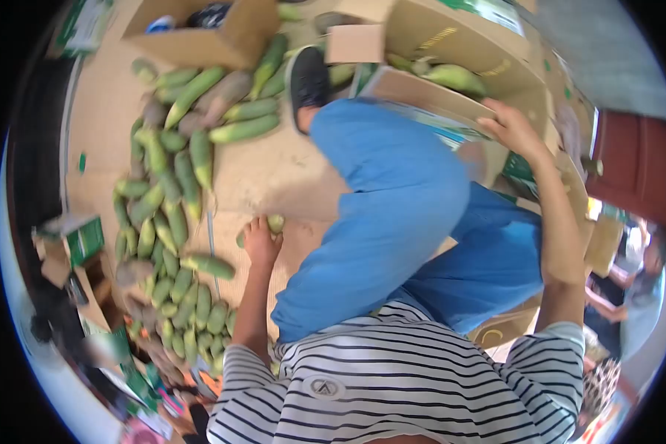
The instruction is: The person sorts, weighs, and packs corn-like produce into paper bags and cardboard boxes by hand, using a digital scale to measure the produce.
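Note:
My left hand (260, 241) is wrapped over a green radish (276, 223) just above the cardboard floor sheet, and its fingers hide most of the radish. To the left spreads a long pile of green radishes (176, 177), green with paler ends. One single radish (209, 265) lies close to my left forearm. My right hand (516, 132) grips the near edge of a large cardboard box (429, 98) at upper right. Inside that box lie a few green radishes (455, 77), partly hidden by its walls.
My bent leg in blue trousers (392, 192) lies between my hands, with a dark shoe (308, 81) beside the pile. Another open carton (222, 46) stands at the top left. Green-and-white cartons (85, 237) line the left side. Other people (636, 288) are at the far right.

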The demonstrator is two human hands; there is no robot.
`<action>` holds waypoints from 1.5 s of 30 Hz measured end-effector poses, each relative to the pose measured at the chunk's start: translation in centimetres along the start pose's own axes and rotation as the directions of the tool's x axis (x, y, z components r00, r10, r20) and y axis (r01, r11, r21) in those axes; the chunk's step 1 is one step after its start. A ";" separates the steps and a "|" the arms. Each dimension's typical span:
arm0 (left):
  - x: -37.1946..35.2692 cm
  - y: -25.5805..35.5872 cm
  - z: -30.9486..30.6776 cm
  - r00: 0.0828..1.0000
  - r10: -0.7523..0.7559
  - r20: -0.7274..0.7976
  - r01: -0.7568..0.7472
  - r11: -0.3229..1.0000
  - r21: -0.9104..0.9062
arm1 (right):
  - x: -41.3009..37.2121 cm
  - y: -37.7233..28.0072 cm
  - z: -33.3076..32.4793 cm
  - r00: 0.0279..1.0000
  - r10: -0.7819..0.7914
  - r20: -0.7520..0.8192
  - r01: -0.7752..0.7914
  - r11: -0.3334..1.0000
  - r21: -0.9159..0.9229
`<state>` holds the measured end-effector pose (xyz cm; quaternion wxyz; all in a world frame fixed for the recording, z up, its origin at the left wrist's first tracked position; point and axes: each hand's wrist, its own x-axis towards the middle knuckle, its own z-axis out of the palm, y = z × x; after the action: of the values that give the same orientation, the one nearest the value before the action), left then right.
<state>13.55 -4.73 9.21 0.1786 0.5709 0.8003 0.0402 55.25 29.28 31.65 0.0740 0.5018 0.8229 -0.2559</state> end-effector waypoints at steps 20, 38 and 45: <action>12.7 31.5 -25.6 0.892 0.202 -0.405 -0.437 0.149 -0.887 | -0.6 2.0 1.5 0.988 -0.101 -0.121 0.093 0.993 -0.068; 3.0 6.9 -6.4 0.938 0.080 0.337 0.066 0.914 -0.400 | -0.2 1.7 1.3 0.982 -0.161 -0.098 0.161 0.987 -0.016; 4.6 -2.8 -1.9 0.977 -0.208 -0.047 0.178 0.916 -0.361 | -0.3 0.2 0.8 0.998 -0.060 -0.029 0.065 0.976 0.207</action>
<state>9.09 -1.15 9.17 0.2478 0.4453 0.8392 0.1898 55.46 28.74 30.96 0.0037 0.4836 0.8079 -0.3368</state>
